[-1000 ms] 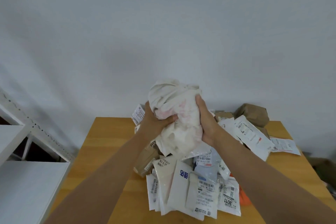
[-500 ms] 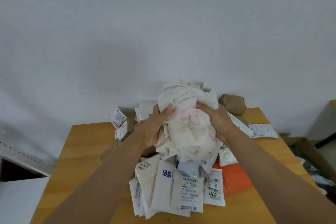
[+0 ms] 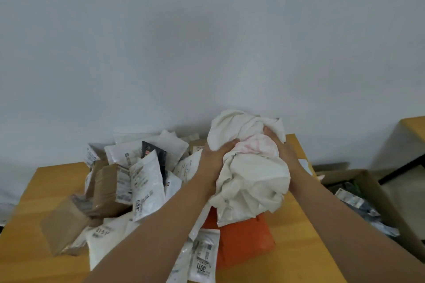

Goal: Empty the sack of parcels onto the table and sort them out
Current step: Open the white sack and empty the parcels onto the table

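Observation:
I hold a crumpled white cloth sack with faint pink print above the right part of the wooden table. My left hand grips its left side and my right hand grips its right side near the top. A heap of parcels lies on the table: white mailer bags, brown paper packets, a black one, an orange envelope under the sack and a white bag marked 3011.
A plain grey wall stands behind the table. To the right, beside the table, an open cardboard box on the floor holds several packets. A second wooden table edge shows at the far right.
The sack has moved to the right with both hands gripping it, off the parcel heap. The view has swung right too, so the heap now lies left and the shelf is out of sight.

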A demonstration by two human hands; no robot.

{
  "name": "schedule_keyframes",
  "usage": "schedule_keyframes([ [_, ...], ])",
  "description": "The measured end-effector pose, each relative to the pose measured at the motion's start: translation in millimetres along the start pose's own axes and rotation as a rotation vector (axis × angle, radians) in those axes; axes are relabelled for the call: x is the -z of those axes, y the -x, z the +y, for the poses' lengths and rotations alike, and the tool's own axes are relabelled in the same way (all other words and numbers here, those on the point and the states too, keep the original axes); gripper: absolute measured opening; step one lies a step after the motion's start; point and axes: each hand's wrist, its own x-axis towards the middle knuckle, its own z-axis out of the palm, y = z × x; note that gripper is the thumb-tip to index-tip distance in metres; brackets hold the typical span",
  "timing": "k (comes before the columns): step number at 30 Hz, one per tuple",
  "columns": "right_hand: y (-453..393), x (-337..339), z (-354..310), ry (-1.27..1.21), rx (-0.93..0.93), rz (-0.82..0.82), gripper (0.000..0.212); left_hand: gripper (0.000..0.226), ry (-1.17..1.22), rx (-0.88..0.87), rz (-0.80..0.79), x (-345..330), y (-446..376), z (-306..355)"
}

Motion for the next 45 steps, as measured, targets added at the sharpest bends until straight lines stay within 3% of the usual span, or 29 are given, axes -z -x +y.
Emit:
schedule_keyframes([
  [5,-20.0,83.4,16.1,-0.244,-0.251,-0.249,0.099,0.034,-0.142,-0.265,0.041,-75.5,-32.0,4.1],
  [6,-22.7,98.6,15.5,-0.264,-0.26,-0.288,0.092,0.034,-0.142,-0.295,0.042,-90.6,-38.5,6.0],
  [9,-43.3,141.3,15.3,-0.277,-0.186,-0.307,0.043,0.029,-0.196,-0.379,-0.033,-136.2,-56.7,5.7],
  [11,-58.0,167.7,13.5,-0.255,-0.115,-0.238,0.038,0.035,-0.121,-0.276,-0.104,-164.5,-70.6,-6.2],
  [14,-91.2,209.1,26.9,-0.153,-0.082,-0.122,0.043,0.081,0.064,0.122,-0.155,-191.3,-89.2,-27.3],
  [16,-117.2,237.2,45.2,-0.101,-0.106,-0.027,0.057,0.063,0.19,0.296,-0.128,-203.5,-101.3,-52.2],
  [18,-136.3,255.5,60.1,-0.055,-0.153,0.118,0.086,0.037,-0.068,0.275,-0.054,-211.3,-109.6,-79.9],
  [20,-154.4,268.3,78.6,-0.014,-0.207,0.232,0.102,0.035,-0.618,0.141,-0.164,-220.4,-115.2,-114.9],
  [26,-197.7,278.8,121.8,0.117,-0.228,0.19,0.093,0.077,-1.347,-0.005,-0.467,-226.0,-150.7,-192.1],
  [28,-205.4,271.6,127.9,0.101,-0.209,0.157,0.081,0.074,-1.435,-0.01,-0.449,-223.3,-153.8,-207.0],
  [31,-209.9,261.7,132.6,0.066,-0.218,0.094,0.069,0.063,-1.572,-0.129,-0.244,-223.5,-144.7,-216.8],
  [34,-211.3,254.4,141.7,0.072,-0.271,0.032,0.058,0.065,-1.534,-0.129,-0.438,-225.4,-132.9,-225.9],
  [37,-212.5,237.0,146.5,0.075,-0.318,0.011,0.065,0.074,-1.531,-0.115,-0.45,-217.0,-121.4,-223.3],
  [42,-215.6,214.4,164.0,0.023,-0.308,0.105,0.086,0.067,-1.549,-0.136,-0.55,-199.1,-109.2,-222.9],
  [45,-199.5,199.2,169.9,-0.114,-0.32,0.243,0.08,0.06,-1.551,-0.163,-0.559,-194.9,-106.4,-223.0],
])
